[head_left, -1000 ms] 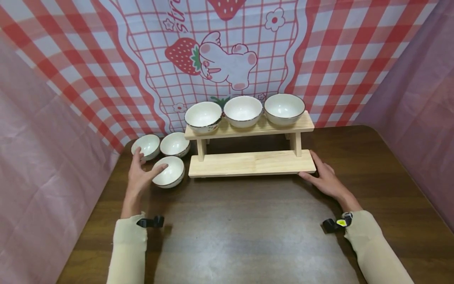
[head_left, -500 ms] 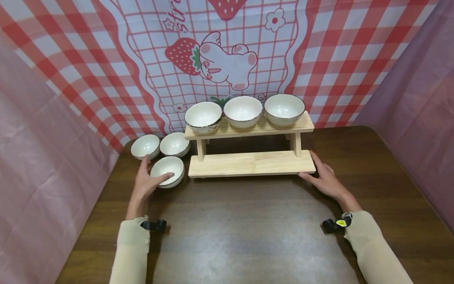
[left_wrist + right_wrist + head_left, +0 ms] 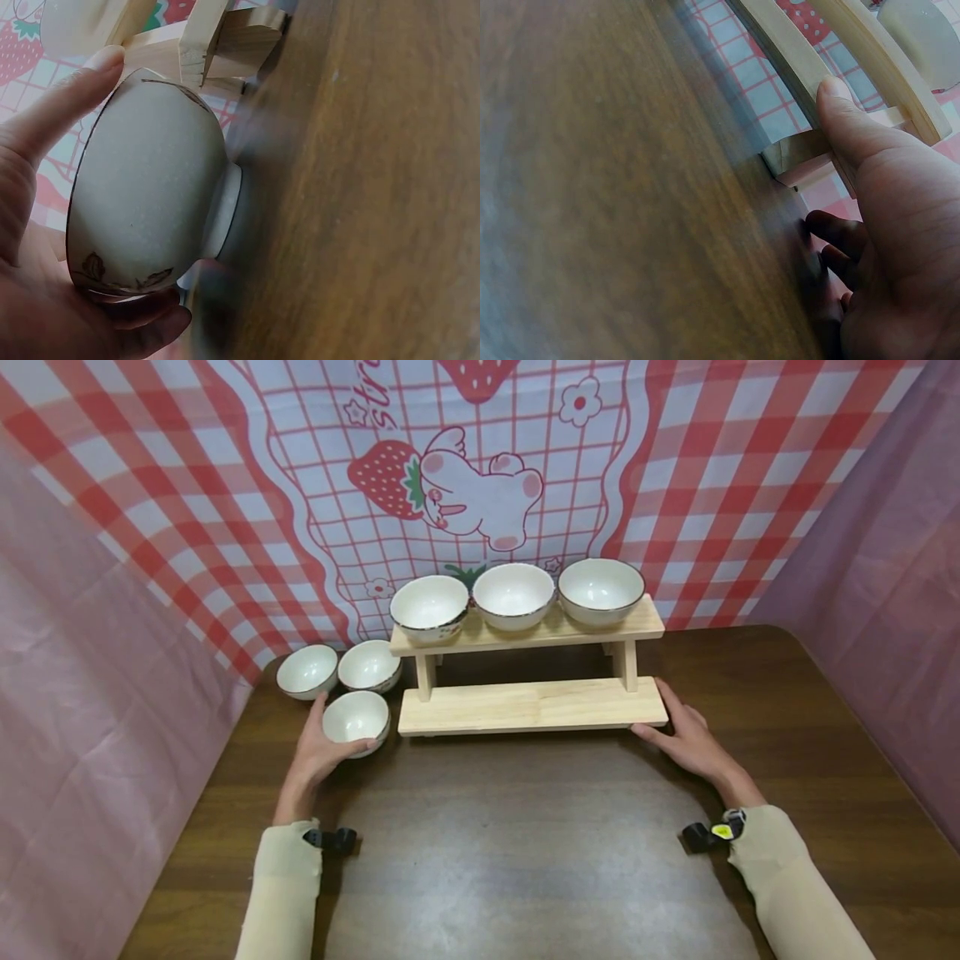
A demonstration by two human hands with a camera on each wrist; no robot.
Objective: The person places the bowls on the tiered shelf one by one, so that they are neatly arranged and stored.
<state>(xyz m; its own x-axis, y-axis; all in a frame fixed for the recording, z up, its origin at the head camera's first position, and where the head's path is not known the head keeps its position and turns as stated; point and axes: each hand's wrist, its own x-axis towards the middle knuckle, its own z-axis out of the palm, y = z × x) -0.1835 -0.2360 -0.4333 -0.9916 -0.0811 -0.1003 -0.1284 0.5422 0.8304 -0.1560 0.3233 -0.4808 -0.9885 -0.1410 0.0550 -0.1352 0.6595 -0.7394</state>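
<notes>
My left hand (image 3: 318, 755) grips the nearest of three white bowls at the left of the table, thumb at its near rim and fingers round its left side. In the left wrist view this bowl (image 3: 150, 180) shows a thin dark rim, brown leaf marks and a foot ring; the curled fingers lie against its side. My right hand (image 3: 693, 745) holds the right end of a two-tier wooden stand (image 3: 532, 706). Its thumb (image 3: 844, 112) lies along the lower board's front edge, with the other fingers at the board's end.
Behind the gripped bowl stand a left bowl (image 3: 307, 672) and another bowl (image 3: 370, 665), close together. The stand's upper board (image 3: 525, 639) carries a row of three bowls, the middle one (image 3: 514, 597) among them. A checked strawberry cloth (image 3: 480, 502) hangs behind the brown table (image 3: 510, 843).
My left hand has moved right and toward me, from over the left bowls down to the nearest bowl, and now grips it. My right hand and the stand have not moved.
</notes>
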